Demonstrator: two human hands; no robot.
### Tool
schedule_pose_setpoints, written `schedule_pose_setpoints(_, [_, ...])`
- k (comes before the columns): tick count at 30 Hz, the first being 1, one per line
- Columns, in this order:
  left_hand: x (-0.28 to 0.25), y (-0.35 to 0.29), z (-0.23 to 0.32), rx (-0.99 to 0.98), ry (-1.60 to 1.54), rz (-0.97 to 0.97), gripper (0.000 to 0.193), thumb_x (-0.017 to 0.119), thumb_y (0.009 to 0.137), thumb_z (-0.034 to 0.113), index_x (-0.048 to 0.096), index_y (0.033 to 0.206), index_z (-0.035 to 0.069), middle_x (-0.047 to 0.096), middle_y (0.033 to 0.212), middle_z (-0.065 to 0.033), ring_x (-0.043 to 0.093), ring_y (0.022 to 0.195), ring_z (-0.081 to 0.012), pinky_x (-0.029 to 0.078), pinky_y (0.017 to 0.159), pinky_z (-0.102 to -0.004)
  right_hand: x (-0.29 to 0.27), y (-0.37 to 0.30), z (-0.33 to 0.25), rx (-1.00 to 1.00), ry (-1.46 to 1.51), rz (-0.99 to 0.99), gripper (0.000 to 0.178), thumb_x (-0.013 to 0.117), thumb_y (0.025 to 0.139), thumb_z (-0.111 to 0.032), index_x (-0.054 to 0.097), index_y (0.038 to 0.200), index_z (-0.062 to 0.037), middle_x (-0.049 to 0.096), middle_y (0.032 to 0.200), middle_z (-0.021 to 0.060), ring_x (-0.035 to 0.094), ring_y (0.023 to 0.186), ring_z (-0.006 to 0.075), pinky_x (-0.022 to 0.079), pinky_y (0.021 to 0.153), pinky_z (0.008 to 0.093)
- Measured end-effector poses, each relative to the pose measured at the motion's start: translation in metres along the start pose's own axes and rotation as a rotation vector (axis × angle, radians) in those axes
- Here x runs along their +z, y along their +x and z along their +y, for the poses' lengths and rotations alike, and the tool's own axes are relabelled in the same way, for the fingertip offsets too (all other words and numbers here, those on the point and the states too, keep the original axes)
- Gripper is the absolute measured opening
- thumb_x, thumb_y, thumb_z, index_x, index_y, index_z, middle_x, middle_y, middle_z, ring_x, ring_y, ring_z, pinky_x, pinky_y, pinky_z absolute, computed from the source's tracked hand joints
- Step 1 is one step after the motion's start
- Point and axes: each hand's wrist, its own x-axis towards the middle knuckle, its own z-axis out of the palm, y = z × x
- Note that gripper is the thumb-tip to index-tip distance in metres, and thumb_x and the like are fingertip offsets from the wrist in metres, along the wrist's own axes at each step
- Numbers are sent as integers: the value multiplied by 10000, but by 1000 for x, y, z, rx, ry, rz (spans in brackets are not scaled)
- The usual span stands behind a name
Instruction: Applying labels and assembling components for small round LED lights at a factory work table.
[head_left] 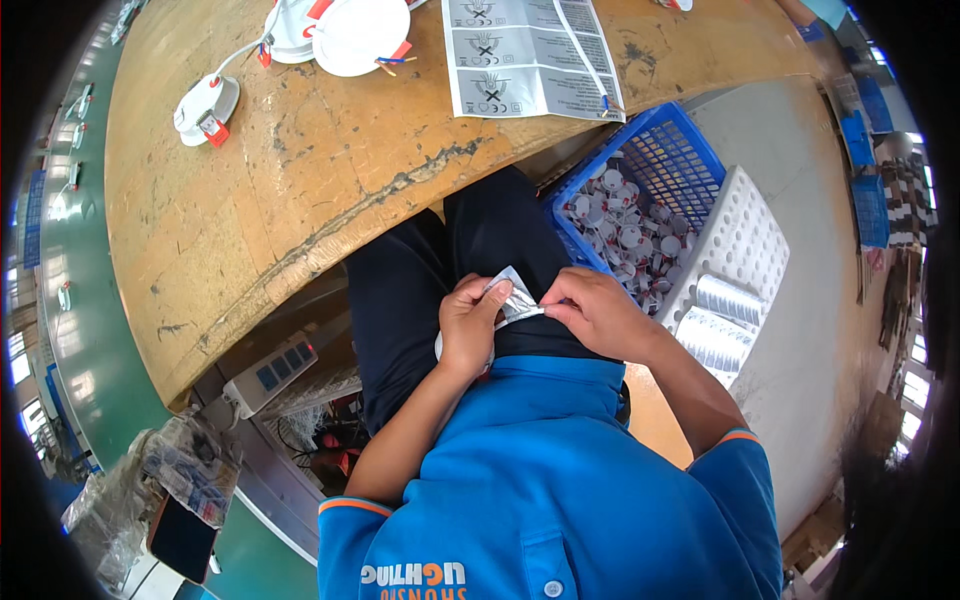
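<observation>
Over my lap, my left hand [470, 325] is closed, its thumb pressing on a small silver-grey label [518, 296]. A white rounded edge shows under that hand; most of that piece is hidden. My right hand [592, 314] is closed in a pinch on the label's right end. On the table above lie white round downlights [362, 32] with red clips and short wires, one smaller downlight [207, 108] off to the left. A printed silver label sheet [520, 65] lies flat near the table's edge, with a pale strip across it.
The worn brown table [300, 180] curves round in front of me. To the right stands a blue crate [665, 150] full of small round parts. Beside it, a white perforated board [745, 235] carries label rolls [715, 338]. A power strip [280, 368] and a phone [182, 537] are at the left.
</observation>
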Motion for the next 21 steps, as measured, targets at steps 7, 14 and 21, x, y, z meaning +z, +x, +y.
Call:
schedule_pose_setpoints(7, [-11,2,4,-128,-26,-72,162,576,818,155,632,841,5,563,786,-8,513,691,-60,423,608,-199,4,-5,4,43,63,13,101,581,762,-104,540,782,-13,555,759,113,529,685,261,409,600,333])
schedule_pose_setpoints(14, [-12,-8,15,-175,8,-226,117,583,806,107,592,870,9,597,773,-25,526,648,-63,424,609,-191,3,-11,-13,177,229,29,87,579,763,-86,569,788,-3,560,722,96,526,646,190,402,559,290])
schedule_pose_setpoints(21, [-16,-15,7,-134,-116,-178,89,585,804,97,605,850,23,597,756,-15,526,662,-45,417,600,-174,5,-20,-17,141,279,145,77,609,755,-76,622,811,-26,532,668,24,467,567,81,363,506,217])
